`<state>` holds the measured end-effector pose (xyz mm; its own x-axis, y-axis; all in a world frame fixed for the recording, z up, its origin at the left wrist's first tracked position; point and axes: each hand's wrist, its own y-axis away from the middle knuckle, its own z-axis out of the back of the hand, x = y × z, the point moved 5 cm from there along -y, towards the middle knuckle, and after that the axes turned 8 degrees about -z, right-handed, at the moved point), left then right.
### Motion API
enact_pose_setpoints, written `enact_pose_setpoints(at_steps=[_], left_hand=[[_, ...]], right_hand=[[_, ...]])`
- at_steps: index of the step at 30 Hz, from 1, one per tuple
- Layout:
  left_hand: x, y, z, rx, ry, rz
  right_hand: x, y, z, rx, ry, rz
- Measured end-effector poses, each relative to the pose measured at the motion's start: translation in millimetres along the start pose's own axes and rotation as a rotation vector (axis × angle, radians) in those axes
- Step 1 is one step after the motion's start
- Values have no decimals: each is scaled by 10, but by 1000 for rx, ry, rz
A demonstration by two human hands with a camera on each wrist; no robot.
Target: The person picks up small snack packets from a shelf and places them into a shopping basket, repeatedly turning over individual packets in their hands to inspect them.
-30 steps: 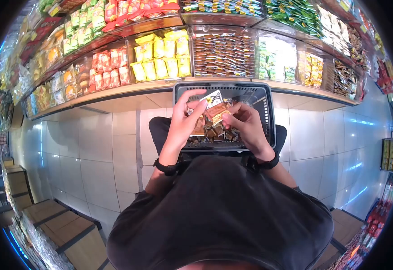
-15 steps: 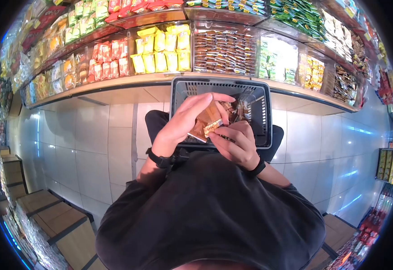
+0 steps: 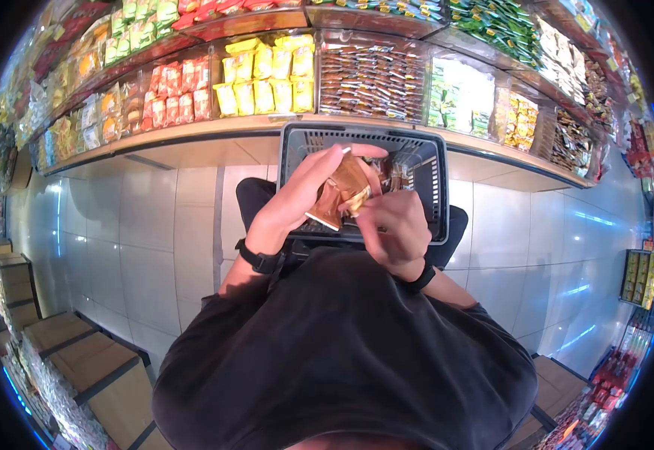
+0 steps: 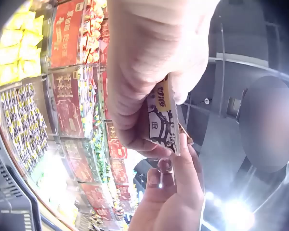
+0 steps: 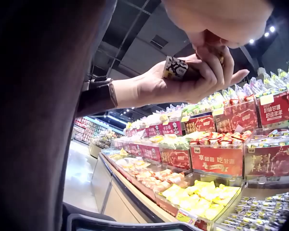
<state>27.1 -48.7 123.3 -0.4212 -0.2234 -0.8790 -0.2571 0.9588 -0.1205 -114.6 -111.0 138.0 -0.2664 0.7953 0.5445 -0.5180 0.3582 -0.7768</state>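
My left hand [image 3: 289, 201] holds a brown snack packet [image 3: 352, 177] between thumb and fingers over a shopping basket [image 3: 439, 196]. White, black and yellow printing covers one face of the packet [image 4: 160, 120] in the left wrist view. At its golden lower end, my right hand [image 3: 403, 229] pinches with thumb and fingers, blurred in the head view. From the right wrist view, the packet's printed end [image 5: 176, 68] sticks out past the left palm. Several brown wrapped snacks [image 3: 397, 174] lie in the basket, partly hidden behind the hands.
A shelf edge [image 3: 192, 145] runs just beyond the basket. Clear bins above it hold yellow bags [image 3: 265, 97], red bags [image 3: 173, 109] and brown-wrapped snacks [image 3: 372, 82]. The person's knees flank the basket on the tiled floor [image 3: 147, 217].
The packet has turned from its white printed face to its brown side in the head view. Both hands shifted, the right one lower toward the body.
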Motion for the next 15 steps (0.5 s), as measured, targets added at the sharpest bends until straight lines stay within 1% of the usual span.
enact_pose_setpoints(at_steps=[1,2,3,5,6,8,9,11,12,13,15], left_hand=[[-55,11,-5,-20,3,-85],[-36,13,33,19,-48,-106],[-25,33,89,-15,-145,-107],[7,2,134,-188,-446,-242],[68,-2,175,-180,-443,-244],[175,7,329,-221,-585,-238],[228,13,374,-204,-587,-243],[279,36,428,-198,-856,-215],[215,34,379,-160,-985,-113],[227,13,358,-164,-958,-142],[332,-6,430,-134,-970,-105]], right_hand=[[-81,-21,15,-55,-91,-144],[-212,-6,3,-111,-180,-309],[-331,34,-42,-177,-312,-542],[-453,28,-92,-137,-515,-843],[-518,17,-44,-142,-508,-840],[-728,12,-102,312,-394,-923],[-758,-84,-59,297,-388,-918],[-728,-390,5,402,-245,-703],[-815,-449,0,488,-261,-696],[-852,-540,-13,575,-250,-671],[-909,-657,-85,845,-86,-607]])
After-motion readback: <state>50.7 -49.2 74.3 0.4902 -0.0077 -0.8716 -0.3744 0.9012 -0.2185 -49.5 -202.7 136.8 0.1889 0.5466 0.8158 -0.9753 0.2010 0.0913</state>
